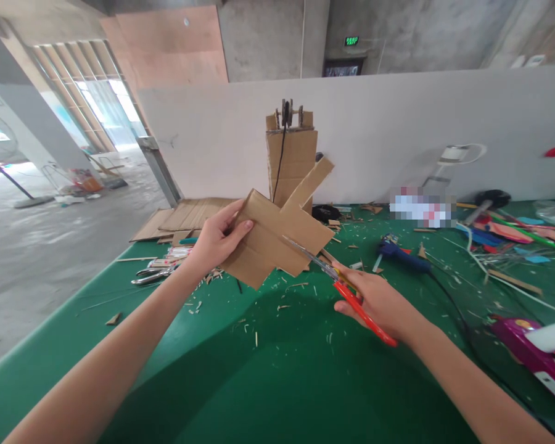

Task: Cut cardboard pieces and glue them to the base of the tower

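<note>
At the frame's centre, the left hand (215, 239) has its grip clamped on a cardboard piece (272, 237) held above the green counter (268, 370). The right hand (377, 302), right of centre, grips red-handled scissors (337, 280), blades against the cardboard's edge. A blue glue gun (400, 254) lies nearby.

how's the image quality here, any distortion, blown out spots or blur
Head view: wide-angle bending curves the white wall and green table edge; the doorway at left is overexposed; a soft shadow lies under the cardboard piece; a label near the wall is pixelated; left hand, right hand and scissors look sharp.
</note>
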Tool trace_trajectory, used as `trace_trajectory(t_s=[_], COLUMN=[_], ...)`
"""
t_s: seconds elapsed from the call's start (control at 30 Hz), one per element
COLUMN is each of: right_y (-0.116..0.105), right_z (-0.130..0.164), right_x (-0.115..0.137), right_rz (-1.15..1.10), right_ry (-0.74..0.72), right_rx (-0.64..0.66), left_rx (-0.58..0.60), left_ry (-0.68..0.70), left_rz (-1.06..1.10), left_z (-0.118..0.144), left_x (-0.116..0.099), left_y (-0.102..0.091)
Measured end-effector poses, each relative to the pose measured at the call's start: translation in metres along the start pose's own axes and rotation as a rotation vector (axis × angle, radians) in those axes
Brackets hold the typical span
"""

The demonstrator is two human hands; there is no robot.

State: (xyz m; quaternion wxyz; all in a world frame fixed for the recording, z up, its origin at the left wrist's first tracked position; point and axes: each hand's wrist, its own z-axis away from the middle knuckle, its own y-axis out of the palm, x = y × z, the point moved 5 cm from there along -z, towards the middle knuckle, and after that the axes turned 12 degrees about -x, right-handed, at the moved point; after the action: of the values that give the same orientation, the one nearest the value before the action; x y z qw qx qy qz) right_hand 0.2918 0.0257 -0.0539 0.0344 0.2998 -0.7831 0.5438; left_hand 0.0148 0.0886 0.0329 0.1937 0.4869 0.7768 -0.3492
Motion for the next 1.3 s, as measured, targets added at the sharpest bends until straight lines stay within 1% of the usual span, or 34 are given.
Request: trace_trajectory(t_s=[0.13,0.3,0.4,0.5,0.6,0.7,0.83,0.93,1.07,1.3], right_y=[0.000,-0.001,-0.001,-0.003,-0.004,-0.001,0.003,0.004,0.003,0.006], right_z=[-0.002,0.001,0.003,0.005,0.007,0.006,0.003,0.003,0.006,0.011], right_x=[-0.001,0.003,0.008,0.012,0.014,0.012,0.005,0.001,-0.001,-0.008], right_rz=[0.033,0.158,0.208,0.258,0.283,0.281,0.160,0.083,0.033,-0.013], right_ry=[-0.041,-0.171,-0.264,-0.342,-0.386,-0.362,-0.221,-0.162,-0.166,-0.190], right_rx=[-0.034,-0.121,-0.185,-0.246,-0.286,-0.266,-0.174,-0.123,-0.084,-0.092], left_rx=[-0.016,-0.013,-0.007,0.000,0.005,0.010,-0.009,-0.011,-0.044,-0.049], left_ry=[0.001,-0.037,-0.052,-0.049,-0.026,0.007,0.074,0.090,0.099,0.169], left_rz=[0.017,0.020,0.072,0.113,0.120,0.101,0.067,0.012,-0.084,-0.196], left_z=[0.001,0.002,0.001,0.000,-0.001,-0.001,0.000,0.001,0.001,0.005], left_x=[0.003,0.007,0.006,0.003,0.002,0.003,0.004,0.004,0.000,-0.015], left_y=[0.002,0.003,0.001,0.000,-0.001,0.000,0.000,0.000,-0.003,-0.002])
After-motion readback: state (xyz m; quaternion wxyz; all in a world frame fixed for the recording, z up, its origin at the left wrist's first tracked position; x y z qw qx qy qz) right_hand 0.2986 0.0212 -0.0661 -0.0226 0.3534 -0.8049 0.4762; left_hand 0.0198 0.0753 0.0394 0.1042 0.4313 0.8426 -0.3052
